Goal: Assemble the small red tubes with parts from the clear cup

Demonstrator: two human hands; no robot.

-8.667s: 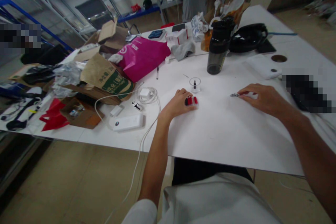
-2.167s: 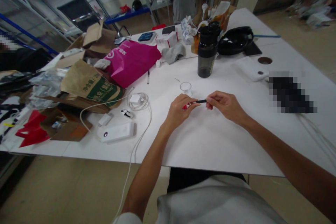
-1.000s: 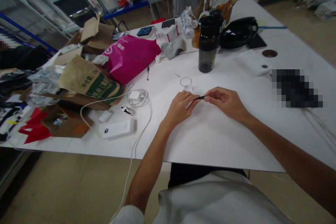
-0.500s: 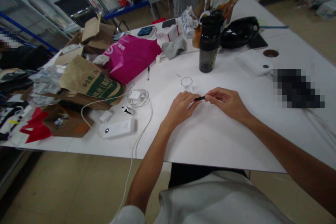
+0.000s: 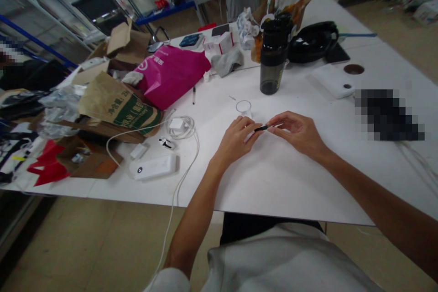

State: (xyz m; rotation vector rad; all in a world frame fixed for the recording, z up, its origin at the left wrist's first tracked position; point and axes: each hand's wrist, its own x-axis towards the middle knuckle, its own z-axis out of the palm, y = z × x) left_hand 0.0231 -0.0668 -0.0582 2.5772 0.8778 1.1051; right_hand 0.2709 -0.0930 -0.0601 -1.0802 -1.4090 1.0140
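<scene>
Between the fingers of my left hand [image 5: 238, 137] is a slim black pen-like tube [image 5: 261, 128], lying nearly level just above the table. My right hand [image 5: 297, 131] is closed at the tube's right end, its thumb and fingertips around a thin pale stick [image 5: 278, 125] in line with the tube. Whether the stick goes into the tube I cannot tell. Just beyond my left hand stands a clear ring-shaped item [image 5: 243, 106], perhaps a tape roll. A tiny thin grey piece [image 5: 232, 97] lies behind it.
A dark water bottle [image 5: 271, 61] stands beyond my hands. To the left lie a pen [image 5: 194, 95], a coiled white cable [image 5: 190, 127], a white power bank [image 5: 155, 167], a pink bag [image 5: 173, 73] and cardboard boxes [image 5: 92, 164]. A black case [image 5: 313, 42] sits at the back right.
My right fingertips have drawn slightly right and up from the black tube, and the thin pale stick shows between them now. My left hand stays almost where it was.
</scene>
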